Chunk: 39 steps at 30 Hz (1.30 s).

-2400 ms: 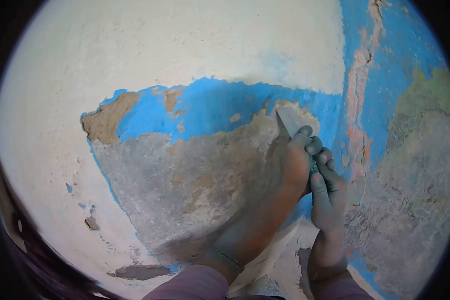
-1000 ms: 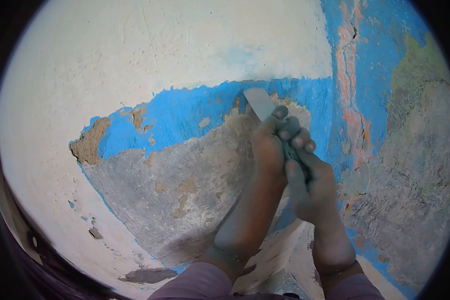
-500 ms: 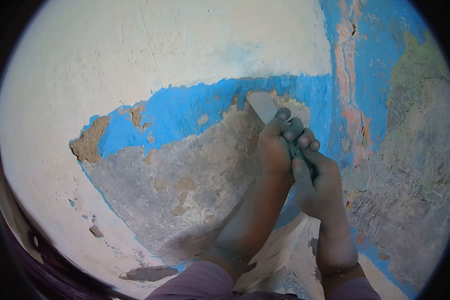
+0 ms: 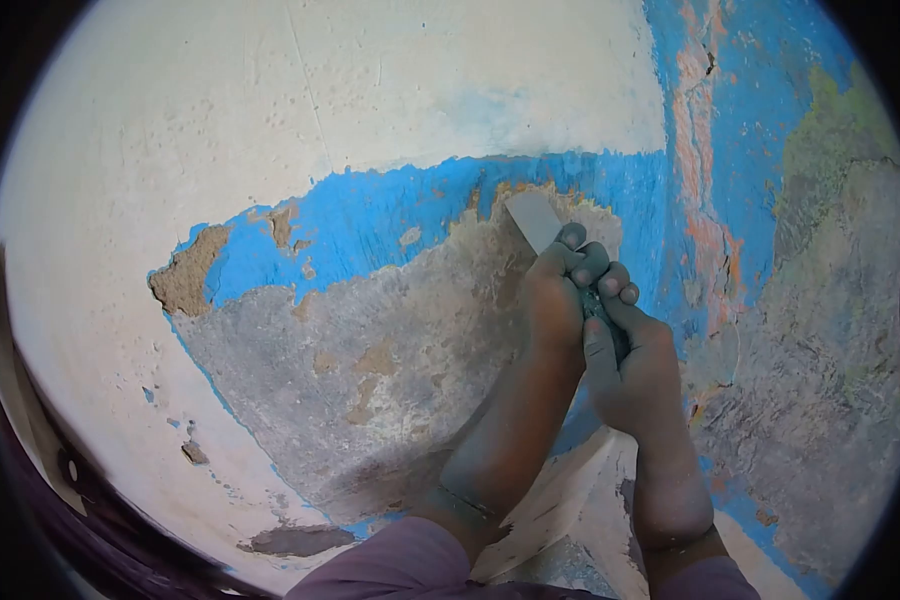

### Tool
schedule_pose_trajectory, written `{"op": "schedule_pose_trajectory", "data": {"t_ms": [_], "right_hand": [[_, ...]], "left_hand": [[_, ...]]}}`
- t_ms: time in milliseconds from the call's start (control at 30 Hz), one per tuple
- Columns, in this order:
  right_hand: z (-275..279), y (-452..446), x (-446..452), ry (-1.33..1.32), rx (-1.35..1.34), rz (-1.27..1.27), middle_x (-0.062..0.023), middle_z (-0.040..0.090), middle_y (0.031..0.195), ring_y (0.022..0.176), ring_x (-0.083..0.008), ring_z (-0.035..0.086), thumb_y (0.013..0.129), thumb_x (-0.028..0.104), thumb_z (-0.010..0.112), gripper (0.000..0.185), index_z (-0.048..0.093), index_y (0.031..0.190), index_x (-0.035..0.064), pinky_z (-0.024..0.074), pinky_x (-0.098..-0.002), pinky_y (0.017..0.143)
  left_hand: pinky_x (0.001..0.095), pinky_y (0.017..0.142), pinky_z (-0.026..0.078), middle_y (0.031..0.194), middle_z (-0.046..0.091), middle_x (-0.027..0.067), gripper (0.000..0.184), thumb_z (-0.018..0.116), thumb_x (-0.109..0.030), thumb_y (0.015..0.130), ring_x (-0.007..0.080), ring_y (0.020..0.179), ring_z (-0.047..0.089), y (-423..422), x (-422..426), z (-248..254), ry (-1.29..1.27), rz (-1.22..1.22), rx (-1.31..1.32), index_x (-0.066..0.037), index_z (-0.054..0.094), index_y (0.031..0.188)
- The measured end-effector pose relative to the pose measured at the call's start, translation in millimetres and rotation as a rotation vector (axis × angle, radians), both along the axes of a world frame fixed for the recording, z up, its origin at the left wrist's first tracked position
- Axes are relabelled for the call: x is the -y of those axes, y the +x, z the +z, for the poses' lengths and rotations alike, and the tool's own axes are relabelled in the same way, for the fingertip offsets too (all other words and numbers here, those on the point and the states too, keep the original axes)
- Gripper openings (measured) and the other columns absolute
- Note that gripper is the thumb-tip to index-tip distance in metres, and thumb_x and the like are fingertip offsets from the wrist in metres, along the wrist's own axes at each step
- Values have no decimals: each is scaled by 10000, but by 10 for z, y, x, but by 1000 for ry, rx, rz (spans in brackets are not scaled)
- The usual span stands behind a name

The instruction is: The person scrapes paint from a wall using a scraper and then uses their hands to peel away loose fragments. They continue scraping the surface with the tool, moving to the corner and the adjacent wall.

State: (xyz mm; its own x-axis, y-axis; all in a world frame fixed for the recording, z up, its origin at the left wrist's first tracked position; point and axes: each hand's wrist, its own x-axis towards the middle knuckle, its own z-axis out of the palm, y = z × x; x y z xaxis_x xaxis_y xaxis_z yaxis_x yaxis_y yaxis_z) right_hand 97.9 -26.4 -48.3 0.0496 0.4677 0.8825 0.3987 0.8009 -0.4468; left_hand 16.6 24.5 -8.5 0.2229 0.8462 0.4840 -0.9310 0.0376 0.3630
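Both my hands grip one paint scraper (image 4: pixel 535 222), its flat pale blade pointing up and to the left against the wall. My left hand (image 4: pixel 553 300) is closed round the handle close to the blade. Just below and to the right, my right hand (image 4: pixel 630 360) is wrapped round the lower handle, thumb along it. Most of the handle is hidden by fingers. The blade lies over bare grey plaster (image 4: pixel 410 350), just under the ragged edge of a blue paint band (image 4: pixel 370 220).
Cream paint (image 4: pixel 200 120) covers the wall above and left. A broken brown patch (image 4: pixel 190 272) marks the band's left end. On the right, a cracked strip with pinkish plaster (image 4: pixel 697 150) runs down beside rough grey wall (image 4: pixel 810 400). Dark cloth (image 4: pixel 80 530) shows at lower left.
The scraper blade has slid slightly down and right, away from the blue paint edge. Both hands keep their grip. The view has shifted a little.
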Motion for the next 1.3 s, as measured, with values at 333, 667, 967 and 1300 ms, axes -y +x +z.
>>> {"op": "schedule_pose_trajectory", "data": {"t_ms": [333,667,967,1300], "right_hand": [[66,7,24,-85,46,-11,-189,531,557,438,-263,537,836,112,570,242,607,1027,-33,427,-316,471],[-14,134,75,-152,-20,105,-193,545,580,472,-264,571,841,110,558,275,593,1072,-36,420,-325,471],[44,-33,189,-117,-48,156,-207,559,600,490,-277,600,849,105,543,271,589,1076,-37,429,-329,477],[29,-123,33,90,-48,64,-167,555,579,483,-164,559,848,68,534,253,592,1066,-46,422,-289,485]], "left_hand": [[361,524,444,591,345,-18,135,390,-72,780,158,522,422,-37,-61,24,47,-47,-23,-154,392,887],[352,487,436,578,348,-27,164,393,-45,721,149,496,425,57,93,34,-30,0,-59,-147,401,849],[340,485,430,574,343,-31,188,392,-30,705,136,489,414,-80,140,39,11,-90,-22,-159,405,840],[340,492,433,568,337,-39,168,381,-38,723,126,483,402,-71,41,56,-11,-103,-1,-162,410,832]]}}
